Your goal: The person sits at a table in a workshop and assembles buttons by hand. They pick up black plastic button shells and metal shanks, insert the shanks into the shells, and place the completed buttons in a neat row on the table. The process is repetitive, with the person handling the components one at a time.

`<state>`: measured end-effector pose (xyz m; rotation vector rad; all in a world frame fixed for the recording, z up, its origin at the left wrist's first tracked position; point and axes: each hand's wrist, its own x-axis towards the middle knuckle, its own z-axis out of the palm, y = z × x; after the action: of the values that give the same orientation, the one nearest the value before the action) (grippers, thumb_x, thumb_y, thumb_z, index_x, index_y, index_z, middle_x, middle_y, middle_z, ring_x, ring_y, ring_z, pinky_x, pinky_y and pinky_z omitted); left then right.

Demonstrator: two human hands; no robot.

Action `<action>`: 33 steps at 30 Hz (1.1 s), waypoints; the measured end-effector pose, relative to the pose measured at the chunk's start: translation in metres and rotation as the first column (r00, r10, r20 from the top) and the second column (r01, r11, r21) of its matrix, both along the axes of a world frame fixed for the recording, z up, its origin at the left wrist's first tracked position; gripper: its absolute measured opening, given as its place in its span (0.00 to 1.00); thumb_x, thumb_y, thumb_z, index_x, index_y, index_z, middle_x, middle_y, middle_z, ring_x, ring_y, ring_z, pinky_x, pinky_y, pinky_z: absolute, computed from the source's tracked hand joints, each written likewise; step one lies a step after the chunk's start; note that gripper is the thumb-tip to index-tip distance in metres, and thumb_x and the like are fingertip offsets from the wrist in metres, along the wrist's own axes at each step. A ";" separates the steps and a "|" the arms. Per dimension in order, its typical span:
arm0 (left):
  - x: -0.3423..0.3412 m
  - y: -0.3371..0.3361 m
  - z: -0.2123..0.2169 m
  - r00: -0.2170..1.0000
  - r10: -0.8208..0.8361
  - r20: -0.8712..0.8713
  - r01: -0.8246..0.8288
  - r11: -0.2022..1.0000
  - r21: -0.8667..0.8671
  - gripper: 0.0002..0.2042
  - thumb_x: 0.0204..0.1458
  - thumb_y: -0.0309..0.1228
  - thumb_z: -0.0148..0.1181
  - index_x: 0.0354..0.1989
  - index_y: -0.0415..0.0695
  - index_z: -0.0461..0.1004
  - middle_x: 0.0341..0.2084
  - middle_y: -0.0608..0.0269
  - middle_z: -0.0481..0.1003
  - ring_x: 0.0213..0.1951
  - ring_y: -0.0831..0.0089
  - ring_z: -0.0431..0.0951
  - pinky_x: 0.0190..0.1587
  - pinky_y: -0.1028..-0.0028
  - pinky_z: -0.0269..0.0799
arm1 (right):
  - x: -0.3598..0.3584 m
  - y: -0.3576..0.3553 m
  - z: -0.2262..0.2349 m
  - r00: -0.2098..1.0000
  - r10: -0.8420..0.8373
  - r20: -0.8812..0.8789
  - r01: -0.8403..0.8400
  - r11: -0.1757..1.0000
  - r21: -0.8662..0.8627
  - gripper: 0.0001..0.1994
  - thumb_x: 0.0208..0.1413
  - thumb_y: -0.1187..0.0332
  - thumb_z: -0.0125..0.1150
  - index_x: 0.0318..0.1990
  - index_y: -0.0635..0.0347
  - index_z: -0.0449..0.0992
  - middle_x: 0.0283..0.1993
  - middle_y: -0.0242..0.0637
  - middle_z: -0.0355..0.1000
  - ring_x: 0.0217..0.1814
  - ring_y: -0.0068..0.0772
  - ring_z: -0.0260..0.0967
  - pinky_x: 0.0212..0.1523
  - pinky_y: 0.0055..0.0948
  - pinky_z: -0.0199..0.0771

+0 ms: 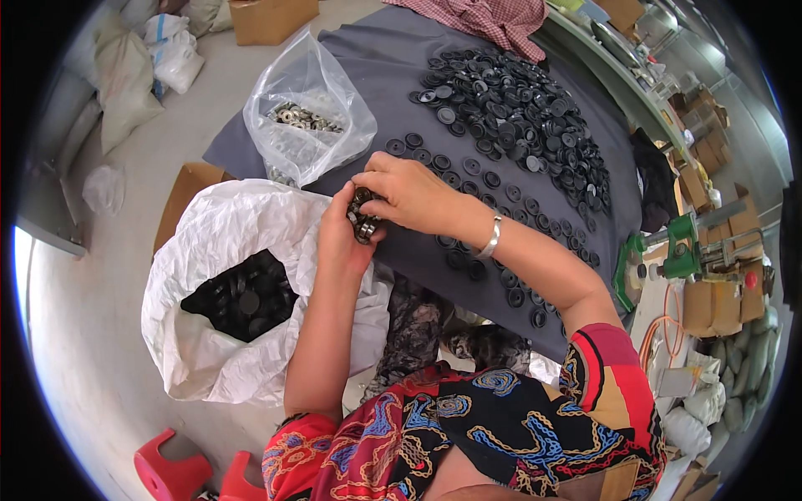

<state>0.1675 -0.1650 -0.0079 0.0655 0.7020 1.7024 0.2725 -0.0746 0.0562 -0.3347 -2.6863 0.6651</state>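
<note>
We count two hands, both just left of the centre of the frame. The left hand (pixel 344 230) is cupped, palm up, around a cluster of small metal rings (pixel 364 224); several show, but they overlap too much for an exact count. The right hand (pixel 413 194), with one silver bracelet (pixel 491 238) on its wrist, curls over them, fingertips and thumb at the cluster; we cannot tell whether it pinches a single ring

At upper centre we see one clear plastic bag (pixel 334 88) with more metal rings (pixel 305 118) inside. Left of centre stands one white sack (pixel 213 221) holding black round pieces (pixel 249 299). One heap of black discs (pixel 518 108), too many to count, fills the upper right of the dark grey cloth (pixel 355 46), and dozens more lie spread below it. Two red stools (pixel 180 472) show at lower left

Any print on the packed white bag (pixel 177 63) at upper left is too small for us to read. The right forearm covers some of the spread discs, the sack's folds hide its lower contents, and the second stool is cut off by the bottom edge
</note>
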 end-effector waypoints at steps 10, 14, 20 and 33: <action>-0.001 -0.001 -0.005 0.999 -0.039 -0.022 0.039 0.999 0.006 0.09 0.58 0.39 0.48 0.33 0.48 0.69 0.23 0.67 0.73 0.19 0.78 0.73 0.11 0.80 0.56 | 0.004 -0.008 -0.004 0.997 -0.074 -0.024 0.073 0.997 -0.038 0.10 0.46 0.68 0.60 0.34 0.64 0.75 0.36 0.43 0.66 0.36 0.46 0.68 0.38 0.37 0.69; 0.002 -0.003 0.004 0.998 -0.049 -0.046 0.049 0.999 -0.006 0.09 0.58 0.39 0.47 0.34 0.48 0.69 0.23 0.68 0.73 0.20 0.78 0.73 0.12 0.79 0.56 | 0.005 -0.005 -0.006 0.996 -0.035 -0.085 0.029 0.997 -0.070 0.08 0.46 0.70 0.59 0.34 0.64 0.73 0.36 0.43 0.67 0.37 0.47 0.68 0.39 0.39 0.69; 0.002 -0.004 0.001 0.999 -0.042 -0.031 0.042 0.999 -0.009 0.11 0.58 0.40 0.47 0.36 0.47 0.70 0.24 0.65 0.74 0.22 0.74 0.74 0.12 0.80 0.57 | -0.001 -0.001 -0.014 0.979 0.027 -0.201 -0.022 0.999 0.027 0.06 0.49 0.76 0.58 0.34 0.65 0.71 0.31 0.37 0.69 0.31 0.35 0.70 0.31 0.30 0.71; 0.005 -0.002 0.000 0.988 -0.073 -0.135 0.074 0.997 0.006 0.11 0.56 0.38 0.46 0.36 0.43 0.69 0.24 0.60 0.74 0.22 0.68 0.76 0.14 0.77 0.60 | 0.005 -0.005 0.009 0.989 -0.141 0.053 0.151 0.918 -0.366 0.07 0.50 0.76 0.59 0.37 0.69 0.76 0.32 0.38 0.70 0.23 0.28 0.72 0.23 0.24 0.71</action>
<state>0.1724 -0.1673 -0.0080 0.2135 0.7805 1.6423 0.2774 -0.0798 0.0651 -0.6369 -2.5151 1.1275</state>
